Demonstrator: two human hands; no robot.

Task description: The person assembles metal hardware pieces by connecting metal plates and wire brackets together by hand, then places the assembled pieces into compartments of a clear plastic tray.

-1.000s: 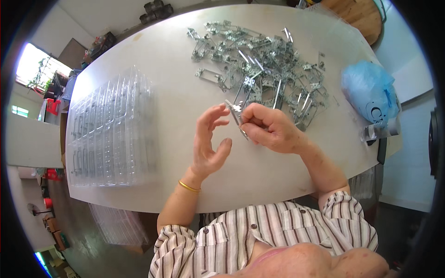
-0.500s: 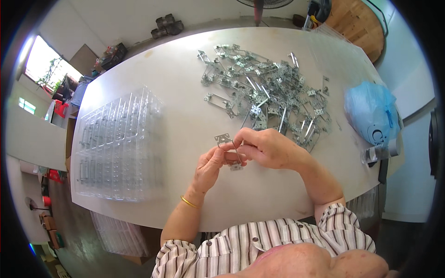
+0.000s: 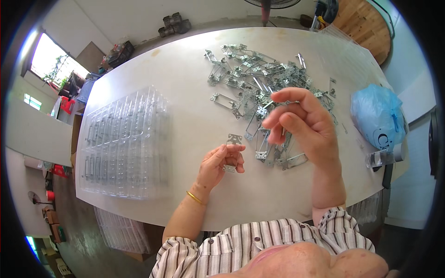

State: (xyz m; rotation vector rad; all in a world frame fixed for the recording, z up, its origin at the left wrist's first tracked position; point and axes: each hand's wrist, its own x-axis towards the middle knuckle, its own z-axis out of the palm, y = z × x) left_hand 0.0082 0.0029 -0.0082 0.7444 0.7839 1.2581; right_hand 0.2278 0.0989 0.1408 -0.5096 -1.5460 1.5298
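My left hand (image 3: 214,167) grips a thin metal bracket frame (image 3: 234,139), a wire-like rectangle with a flat cut-out plate at each end. It is held above the near part of the white table. Its middle is partly hidden by my fingers and thumb. Farther right, my right hand (image 3: 311,127) is raised over the near edge of a heap of similar metal brackets (image 3: 250,60). The right fingers are half bent and spread apart, and nothing shows between them. That hand and forearm cover part of the heap.
Stacked clear plastic trays (image 3: 123,148) with metal parts in them stand on the table (image 3: 185,97) at left. A blue plastic bag (image 3: 378,113) and a clear container (image 3: 378,159) lie at right. More clear plastic trays (image 3: 123,229) are below the left table edge.
My right hand has left the bracket and moved up and right, over the heap. The left hand still holds the bracket in nearly the same place. The view has shifted slightly.
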